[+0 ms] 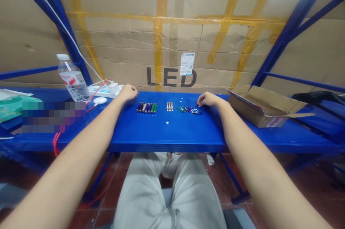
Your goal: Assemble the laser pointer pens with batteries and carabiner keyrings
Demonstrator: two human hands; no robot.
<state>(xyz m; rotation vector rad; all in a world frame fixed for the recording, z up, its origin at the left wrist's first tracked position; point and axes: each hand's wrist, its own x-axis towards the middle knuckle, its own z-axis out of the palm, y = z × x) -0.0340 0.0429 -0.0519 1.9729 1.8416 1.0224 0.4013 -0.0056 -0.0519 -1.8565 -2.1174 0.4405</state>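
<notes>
My left hand (129,93) rests on the blue table (151,132) with its fingers curled in, and nothing shows in it. Right of it lies a tidy row of small metal tubes (147,108), like mini flashlights, in black, purple, silver and green. Mid-table, several small silver button cells (169,106) form a tight grid. Overlapping carabiners (188,110) in green, purple, silver and dark blue lie in a row farther right. At the upper right end of that row, my right hand (207,99) pinches its fingers by a small purple bit, too small to make out.
An open cardboard box (265,106) stands at the right. To the left are a water bottle (72,79), a power strip (104,90), a white round puck (100,101) and a red cable (56,139). A large cardboard sheet (129,49) closes off the back.
</notes>
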